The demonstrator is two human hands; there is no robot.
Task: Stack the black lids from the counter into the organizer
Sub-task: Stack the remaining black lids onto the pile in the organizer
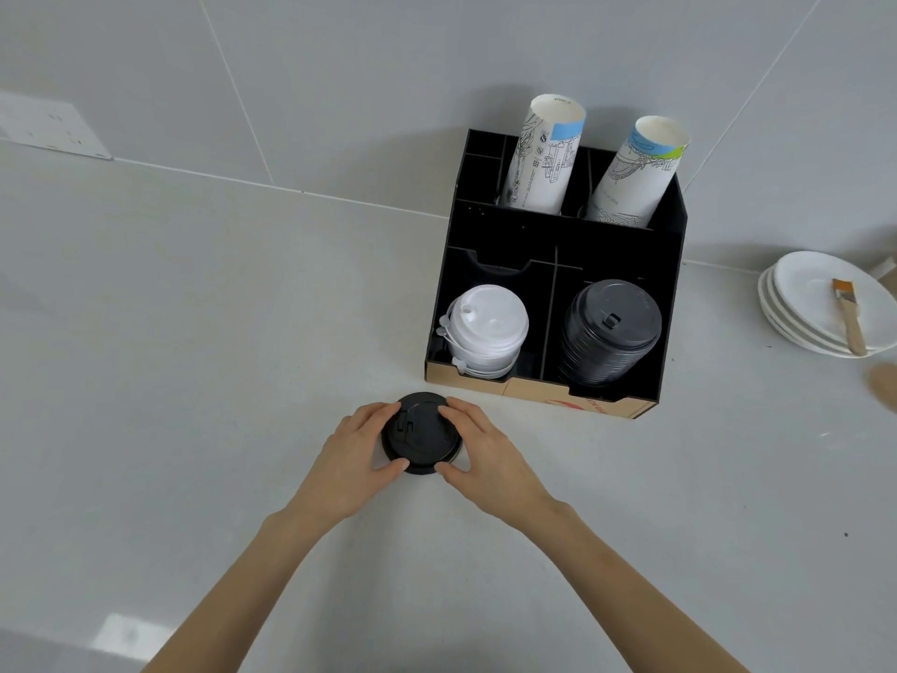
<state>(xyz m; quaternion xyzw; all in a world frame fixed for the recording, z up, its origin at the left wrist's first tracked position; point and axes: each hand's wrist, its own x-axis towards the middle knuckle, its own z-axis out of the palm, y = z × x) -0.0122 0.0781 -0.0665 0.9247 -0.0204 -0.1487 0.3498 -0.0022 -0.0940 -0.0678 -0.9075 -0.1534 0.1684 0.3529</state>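
A small stack of black lids [421,432] rests on the pale counter just in front of the organizer. My left hand [352,459] grips its left side and my right hand [483,454] grips its right side, thumbs on the near rim. The black organizer [674,303] stands behind, against the wall. Its front right compartment holds a tall stack of black lids [609,332]. A stack of white lids [485,330] sits in the front left compartment.
Two stacks of printed paper cups [543,157] [633,172] lean in the organizer's back compartments. White plates [820,303] with a small brush [848,315] on top stand at the right. A wall socket [48,126] is at the far left.
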